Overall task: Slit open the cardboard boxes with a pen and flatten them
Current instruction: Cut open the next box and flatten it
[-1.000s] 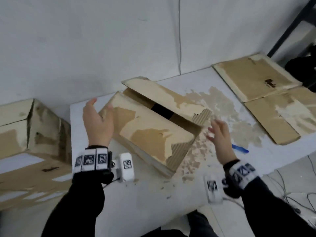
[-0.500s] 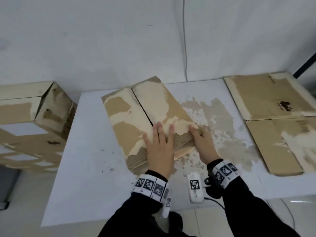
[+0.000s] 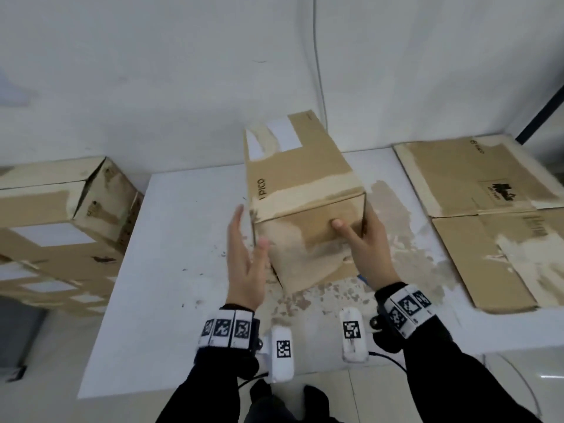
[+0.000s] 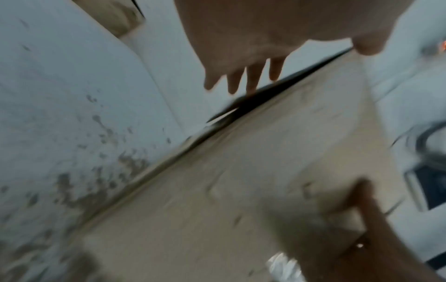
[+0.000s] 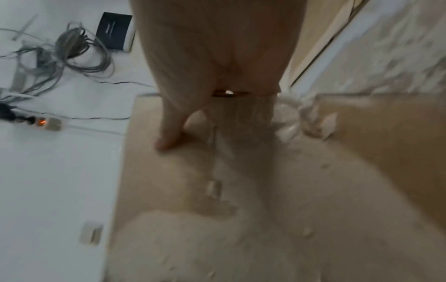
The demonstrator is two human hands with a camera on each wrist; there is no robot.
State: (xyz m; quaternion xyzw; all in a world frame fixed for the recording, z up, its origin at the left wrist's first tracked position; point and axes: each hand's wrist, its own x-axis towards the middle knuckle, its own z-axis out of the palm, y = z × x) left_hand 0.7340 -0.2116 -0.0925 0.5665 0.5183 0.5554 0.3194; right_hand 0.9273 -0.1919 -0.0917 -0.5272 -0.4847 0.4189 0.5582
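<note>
A brown cardboard box (image 3: 305, 178) with torn tape and "PICO" print stands tilted on the white table (image 3: 171, 239). My right hand (image 3: 370, 251) grips its near right corner: the thumb lies on the near face and the fingers wrap round the right side. My left hand (image 3: 244, 257) hovers flat beside the box's left edge, fingers straight, with nothing in it. A blue tip of the pen (image 3: 361, 278) peeks out under the box by my right wrist. Both wrist views are blurred, showing the left hand (image 4: 253, 38) and the right hand (image 5: 212, 47) against cardboard (image 5: 241, 190).
Two flattened cardboard sheets (image 3: 476, 178) (image 3: 503, 254) lie at the table's right end. Unopened boxes (image 3: 61, 215) are stacked off the left edge. Torn paper scraps (image 3: 305, 297) litter the table. Cables (image 5: 72, 47) and a power strip (image 5: 43, 122) lie on the floor.
The box lay low with both hands pressing its near end; now it is tipped up with another face showing. My left hand has come off it and my right hand holds the corner.
</note>
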